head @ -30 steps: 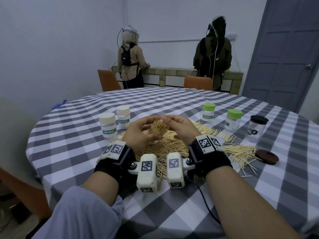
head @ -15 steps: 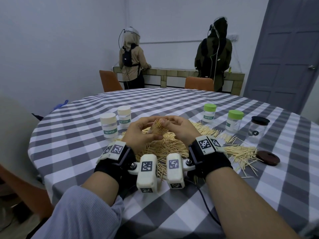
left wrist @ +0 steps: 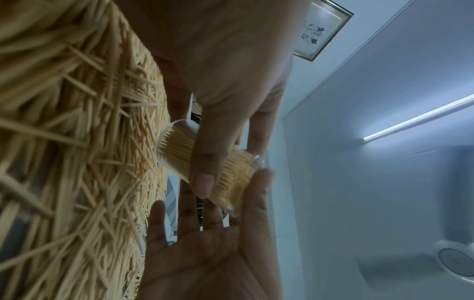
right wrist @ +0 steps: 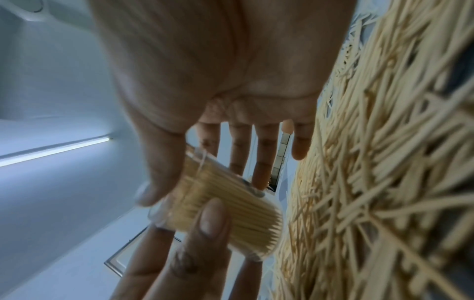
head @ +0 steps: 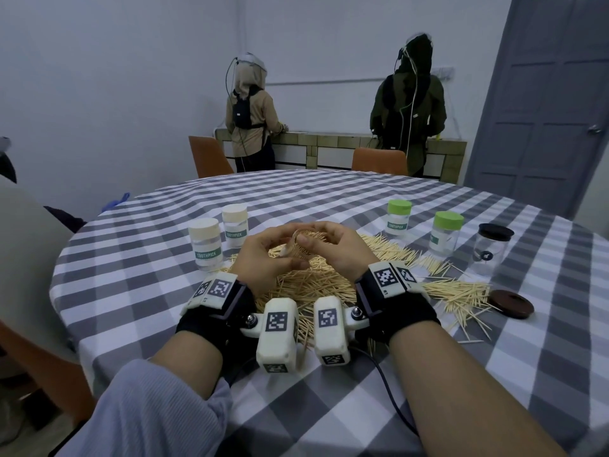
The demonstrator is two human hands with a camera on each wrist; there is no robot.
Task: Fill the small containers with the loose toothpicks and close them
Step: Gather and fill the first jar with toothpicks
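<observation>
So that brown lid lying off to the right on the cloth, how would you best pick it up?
The brown lid lies flat on the tablecloth, low and round, so take it by its rim from above, thumb on one edge and fingers on the opposite edge. The right hand is nearer, though it is now busy on the filled container. Loose toothpicks lie close on its left, so coming straight down probably avoids them.

hands [head: 303,250] holding toothpick container [head: 298,247], checked table [head: 329,199]
</observation>
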